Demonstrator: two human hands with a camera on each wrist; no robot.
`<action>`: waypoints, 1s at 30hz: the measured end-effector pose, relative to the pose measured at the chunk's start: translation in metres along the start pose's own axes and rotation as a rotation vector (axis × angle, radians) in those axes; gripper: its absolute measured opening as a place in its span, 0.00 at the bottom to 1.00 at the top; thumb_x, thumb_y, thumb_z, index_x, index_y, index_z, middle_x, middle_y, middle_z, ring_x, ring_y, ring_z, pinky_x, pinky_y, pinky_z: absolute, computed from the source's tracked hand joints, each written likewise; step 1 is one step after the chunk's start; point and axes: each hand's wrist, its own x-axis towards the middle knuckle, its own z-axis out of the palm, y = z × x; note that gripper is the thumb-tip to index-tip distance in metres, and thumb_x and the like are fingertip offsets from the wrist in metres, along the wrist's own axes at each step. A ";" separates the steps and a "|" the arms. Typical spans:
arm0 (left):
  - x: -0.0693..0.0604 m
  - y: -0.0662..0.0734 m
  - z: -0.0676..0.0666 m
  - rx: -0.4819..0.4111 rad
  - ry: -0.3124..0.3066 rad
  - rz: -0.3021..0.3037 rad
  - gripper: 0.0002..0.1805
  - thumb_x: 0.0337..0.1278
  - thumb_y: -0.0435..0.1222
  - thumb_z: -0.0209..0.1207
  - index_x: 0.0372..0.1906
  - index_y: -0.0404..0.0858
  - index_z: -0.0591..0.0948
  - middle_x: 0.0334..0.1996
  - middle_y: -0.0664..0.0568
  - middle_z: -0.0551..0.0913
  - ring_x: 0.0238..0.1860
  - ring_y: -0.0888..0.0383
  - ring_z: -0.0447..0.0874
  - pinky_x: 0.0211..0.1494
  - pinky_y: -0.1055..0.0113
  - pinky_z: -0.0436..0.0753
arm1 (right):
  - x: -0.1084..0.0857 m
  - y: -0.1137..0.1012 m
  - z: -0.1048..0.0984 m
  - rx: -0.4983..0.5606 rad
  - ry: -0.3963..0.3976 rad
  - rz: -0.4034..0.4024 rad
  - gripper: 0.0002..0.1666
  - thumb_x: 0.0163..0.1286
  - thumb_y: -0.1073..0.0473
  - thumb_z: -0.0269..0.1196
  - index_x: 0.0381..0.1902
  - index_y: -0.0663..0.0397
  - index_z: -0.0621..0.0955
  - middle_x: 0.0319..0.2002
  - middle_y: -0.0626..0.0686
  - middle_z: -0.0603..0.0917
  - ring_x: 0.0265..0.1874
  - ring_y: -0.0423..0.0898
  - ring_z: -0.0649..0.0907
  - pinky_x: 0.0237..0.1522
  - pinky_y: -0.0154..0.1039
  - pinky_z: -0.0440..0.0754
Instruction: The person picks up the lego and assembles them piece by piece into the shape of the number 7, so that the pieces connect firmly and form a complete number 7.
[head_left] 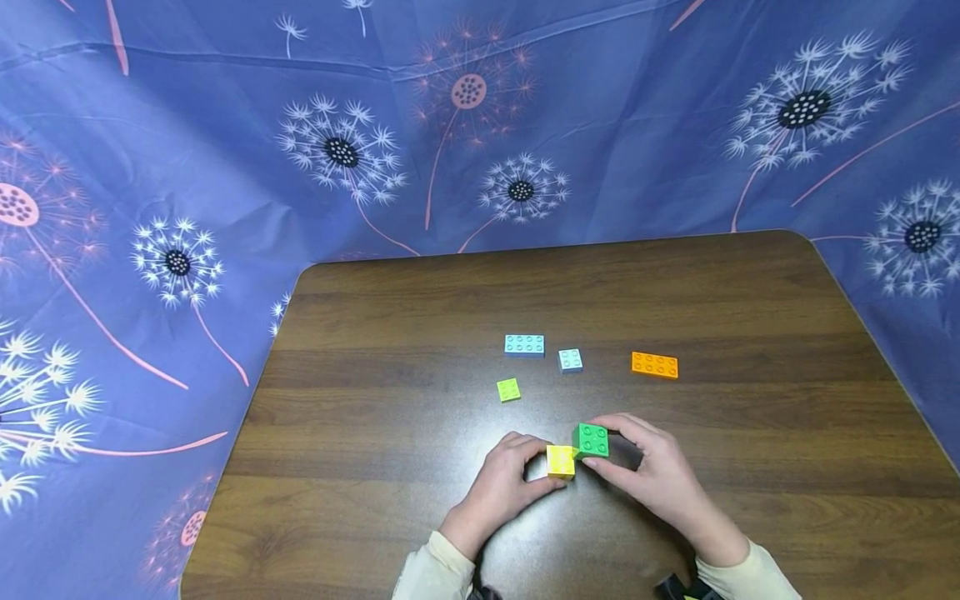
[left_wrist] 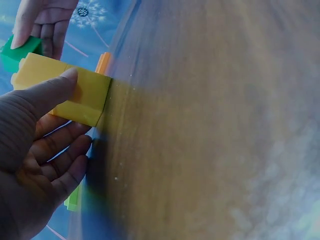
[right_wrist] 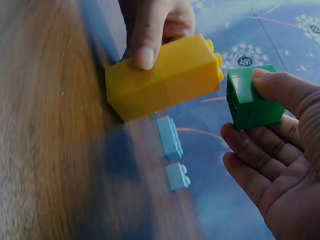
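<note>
My left hand (head_left: 502,481) pinches a yellow toy brick stack (right_wrist: 162,77) between thumb and fingers. A seam across it shows two bricks joined, with studs facing up. Whether its base touches the table, I cannot tell. My right hand (head_left: 660,471) pinches a green toy brick (right_wrist: 254,95), four studs on top in the head view. In the right wrist view a gap separates the green brick's hollow underside from the yellow studs. The green brick is higher and to the right of the yellow stack.
On the brown wooden table (head_left: 360,433), beyond the hands, lie a long light blue brick (head_left: 524,345), a small light blue brick (head_left: 570,360), a lime green brick (head_left: 508,390) and a long orange brick (head_left: 655,365). A blue dandelion-print cloth (head_left: 622,125) hangs behind the table.
</note>
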 end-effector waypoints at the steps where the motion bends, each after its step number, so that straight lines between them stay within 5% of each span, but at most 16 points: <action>1: 0.000 0.000 0.000 0.004 0.000 0.002 0.19 0.46 0.47 0.73 0.44 0.46 0.84 0.38 0.65 0.84 0.40 0.68 0.76 0.43 0.79 0.74 | 0.001 -0.001 0.001 0.013 0.003 -0.009 0.29 0.45 0.67 0.78 0.47 0.47 0.83 0.43 0.43 0.85 0.42 0.37 0.82 0.48 0.24 0.75; 9: 0.002 0.001 0.000 0.006 0.006 0.014 0.19 0.46 0.47 0.73 0.43 0.47 0.84 0.38 0.65 0.84 0.39 0.68 0.75 0.42 0.79 0.73 | 0.004 -0.004 0.010 0.081 -0.002 -0.074 0.31 0.42 0.69 0.79 0.47 0.51 0.82 0.42 0.47 0.85 0.41 0.40 0.82 0.51 0.21 0.73; 30: 0.000 0.000 0.001 0.019 0.029 0.033 0.19 0.47 0.48 0.72 0.44 0.47 0.84 0.38 0.64 0.84 0.39 0.68 0.76 0.41 0.79 0.73 | 0.009 -0.016 0.014 0.082 -0.094 -0.036 0.28 0.50 0.63 0.77 0.49 0.42 0.82 0.44 0.39 0.83 0.42 0.39 0.82 0.48 0.27 0.76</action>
